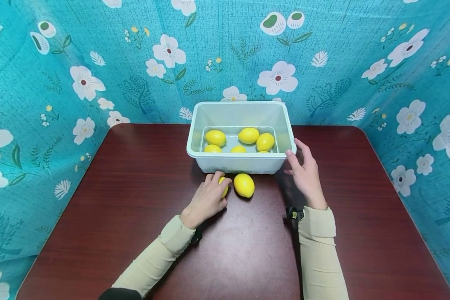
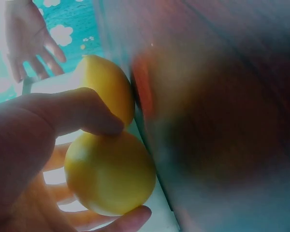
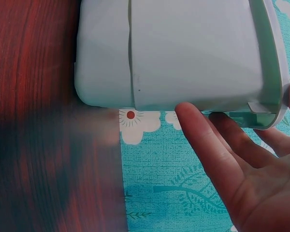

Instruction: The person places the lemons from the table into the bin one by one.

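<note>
My left hand [image 1: 206, 200] grips a lemon [image 2: 111, 176] low in front of a pale plastic bin [image 1: 240, 164]; fingers and thumb curve round the fruit. Right beside that one, a second lemon [image 1: 244, 185] lies loose on the table, near the bin's front wall. Several more lemons [image 1: 248, 136] rest inside the bin, some partly hidden by its front rim. At the bin's right end is my right hand [image 1: 308, 177], its thumb touching the rim. The right wrist view shows its fairly straight fingers [image 3: 208, 145] beside the bin's wall [image 3: 193, 53].
A dark red-brown wooden table [image 1: 142, 166] carries everything. Behind it and at both sides hangs a turquoise flowered cloth [image 1: 210, 79], close to the bin's back. Both wrists wear dark straps; the right one bears a small camera [image 1: 294, 214].
</note>
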Tool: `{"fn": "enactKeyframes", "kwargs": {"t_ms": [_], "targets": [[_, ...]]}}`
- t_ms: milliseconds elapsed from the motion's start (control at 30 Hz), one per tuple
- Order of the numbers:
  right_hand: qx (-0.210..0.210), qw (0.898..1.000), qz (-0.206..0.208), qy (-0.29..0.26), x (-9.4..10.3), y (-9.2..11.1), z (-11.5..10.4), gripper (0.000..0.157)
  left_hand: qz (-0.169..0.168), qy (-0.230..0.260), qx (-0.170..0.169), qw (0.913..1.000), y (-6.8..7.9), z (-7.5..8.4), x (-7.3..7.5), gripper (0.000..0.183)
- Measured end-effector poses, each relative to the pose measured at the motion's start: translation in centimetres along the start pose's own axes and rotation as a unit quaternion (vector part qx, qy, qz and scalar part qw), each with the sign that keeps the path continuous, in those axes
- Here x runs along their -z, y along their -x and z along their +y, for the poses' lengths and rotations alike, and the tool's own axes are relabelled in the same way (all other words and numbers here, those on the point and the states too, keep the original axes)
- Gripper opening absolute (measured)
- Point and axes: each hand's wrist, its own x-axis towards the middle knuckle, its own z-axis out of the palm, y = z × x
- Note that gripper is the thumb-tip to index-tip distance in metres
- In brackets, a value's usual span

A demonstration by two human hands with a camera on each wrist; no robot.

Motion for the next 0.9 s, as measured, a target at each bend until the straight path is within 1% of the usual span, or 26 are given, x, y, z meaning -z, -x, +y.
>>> {"fn": "enactKeyframes", "kwargs": {"t_ms": [167,567,900], "targets": [[0.001,1.0,-0.001,0.005,0.05,0.02,-0.08,0.052,0.015,-0.008,-0.009,0.9998,-0.04,0.1,0.21,0.041],[-0.003,1.0,-0.002,0.004,0.01,0.02,-0.07,0.052,0.021,-0.021,-0.013,0.9995,0.0,0.27,0.54,0.043],[-0.003,1.0,-0.002,0.0,0.02,0.03,-0.12,0.052,0.039,-0.039,-0.026,0.9981,0.02,0.43,0.87,0.047]]}}
